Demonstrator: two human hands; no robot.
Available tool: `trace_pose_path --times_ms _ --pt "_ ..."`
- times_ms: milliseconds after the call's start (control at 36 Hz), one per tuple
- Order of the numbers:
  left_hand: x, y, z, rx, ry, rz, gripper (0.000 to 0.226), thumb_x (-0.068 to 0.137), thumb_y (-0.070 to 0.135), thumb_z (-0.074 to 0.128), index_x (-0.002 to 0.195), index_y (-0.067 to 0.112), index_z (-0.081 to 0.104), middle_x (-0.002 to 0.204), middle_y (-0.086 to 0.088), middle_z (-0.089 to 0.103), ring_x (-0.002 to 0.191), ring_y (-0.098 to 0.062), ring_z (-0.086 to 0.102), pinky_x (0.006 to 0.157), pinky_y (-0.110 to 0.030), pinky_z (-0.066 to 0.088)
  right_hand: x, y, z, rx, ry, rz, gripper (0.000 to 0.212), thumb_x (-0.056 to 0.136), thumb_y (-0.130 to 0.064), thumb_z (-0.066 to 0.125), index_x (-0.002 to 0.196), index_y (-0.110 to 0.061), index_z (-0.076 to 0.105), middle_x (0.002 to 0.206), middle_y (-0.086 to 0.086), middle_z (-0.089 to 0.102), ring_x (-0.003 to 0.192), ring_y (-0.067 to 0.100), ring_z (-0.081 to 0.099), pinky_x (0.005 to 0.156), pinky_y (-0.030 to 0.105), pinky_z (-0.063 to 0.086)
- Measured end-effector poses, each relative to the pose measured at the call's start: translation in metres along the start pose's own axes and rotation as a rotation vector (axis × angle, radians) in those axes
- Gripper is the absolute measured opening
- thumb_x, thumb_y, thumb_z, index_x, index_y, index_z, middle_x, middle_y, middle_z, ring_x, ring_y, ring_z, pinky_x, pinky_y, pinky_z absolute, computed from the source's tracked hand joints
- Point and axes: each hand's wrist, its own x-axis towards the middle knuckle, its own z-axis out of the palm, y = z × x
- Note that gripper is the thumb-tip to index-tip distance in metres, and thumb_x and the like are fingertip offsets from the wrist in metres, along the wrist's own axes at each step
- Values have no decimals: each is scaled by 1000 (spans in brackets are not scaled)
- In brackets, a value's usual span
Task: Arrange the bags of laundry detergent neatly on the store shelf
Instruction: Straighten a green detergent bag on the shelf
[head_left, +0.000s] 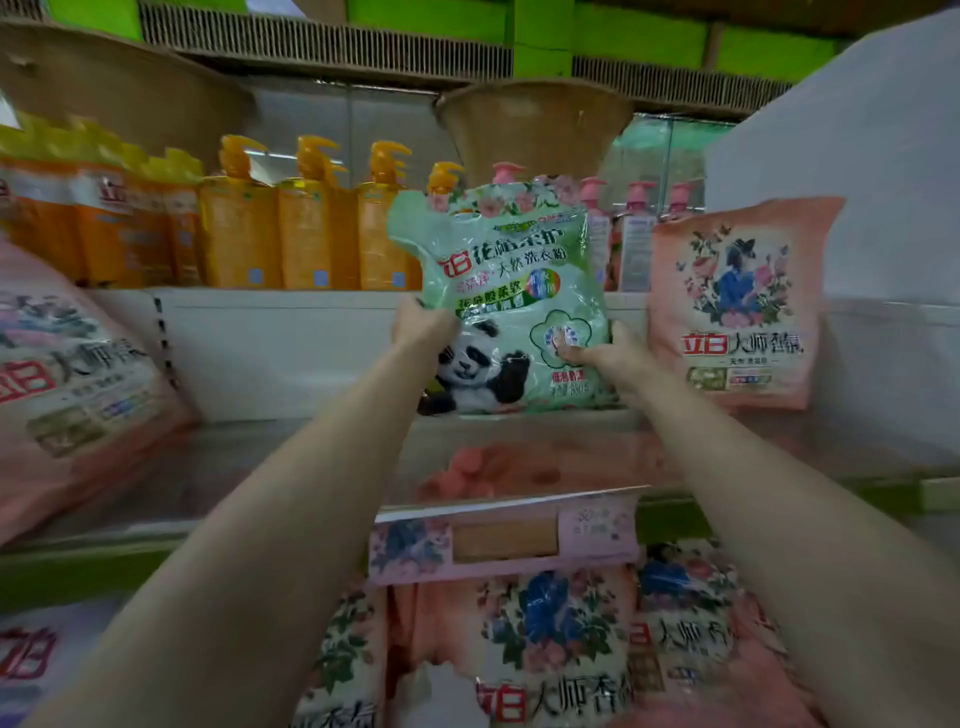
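Note:
A green detergent bag with a panda print (504, 291) stands upright on the middle shelf (291, 457), its bottom edge touching the shelf board. My left hand (421, 327) grips its left edge and my right hand (602, 353) grips its lower right side. Just to the right of it a pink detergent bag (737, 301) stands upright. Another pink bag (67, 384) leans tilted at the far left of the same shelf.
Orange pump bottles (306, 228) and pink pump bottles (634, 228) line the shelf above, behind the bags. Several pink floral detergent bags (561, 639) fill the shelf below. A white panel (852, 156) closes the right side. A brown basket (535, 130) sits higher up.

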Motion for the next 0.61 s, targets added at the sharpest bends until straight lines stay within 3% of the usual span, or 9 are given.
trace_pose_path --times_ms 56,111,167,222,278,361,444,556,611 --pt "3 -6 16 -24 -20 -50 36 87 3 62 119 4 46 98 -6 55 79 -16 54 66 -27 47 14 16 -13 -24 2 28 73 58 -21 89 116 -6 48 116 15 63 108 33 61 95 54 48" --pt "4 -11 29 -36 -17 -82 38 85 3 64 119 2 48 105 -9 56 85 -20 53 69 -29 46 16 20 -21 -46 6 63 63 66 -7 83 116 -4 46 120 19 61 112 35 59 91 48 52" --pt "3 -15 40 -62 -8 -105 36 82 3 67 115 3 50 107 -13 59 86 -23 55 69 -31 48 20 21 -25 -39 25 87 58 74 10 71 124 4 42 129 23 54 118 37 53 67 31 57" --pt "5 -18 51 -84 -13 -129 31 80 3 70 104 8 50 109 -16 62 87 -26 58 74 -34 50 27 26 -30 16 50 122 55 82 22 54 131 8 35 138 22 43 124 40 45 42 18 50" --pt "10 -21 61 -94 -9 -129 30 79 4 71 97 10 48 107 -16 63 89 -27 60 80 -35 51 33 32 -35 -3 66 123 54 83 25 49 131 8 33 139 23 42 124 40 44 35 11 44" --pt "15 -25 71 -100 -6 -139 29 78 6 73 91 11 48 107 -16 64 96 -30 63 89 -42 54 43 43 -41 -77 71 142 49 85 20 52 129 3 39 133 20 48 115 33 51 42 9 46" --pt "19 -30 77 -51 19 -123 33 79 9 74 101 10 50 112 -15 62 99 -30 62 90 -42 53 50 48 -44 -186 76 141 51 81 4 67 126 -5 43 128 15 57 119 32 53 85 30 51" --pt "24 -31 84 133 16 -80 49 85 16 69 124 5 43 124 -14 55 110 -30 57 86 -34 49 52 48 -45 -359 57 102 56 80 -11 73 127 -5 43 130 11 57 115 30 56 80 33 48" --pt "24 -28 86 228 -3 -74 54 86 19 67 129 3 39 127 -16 53 113 -31 56 86 -33 48 52 46 -45 -477 32 103 63 83 -20 71 134 -5 36 138 12 50 118 30 53 86 35 47"
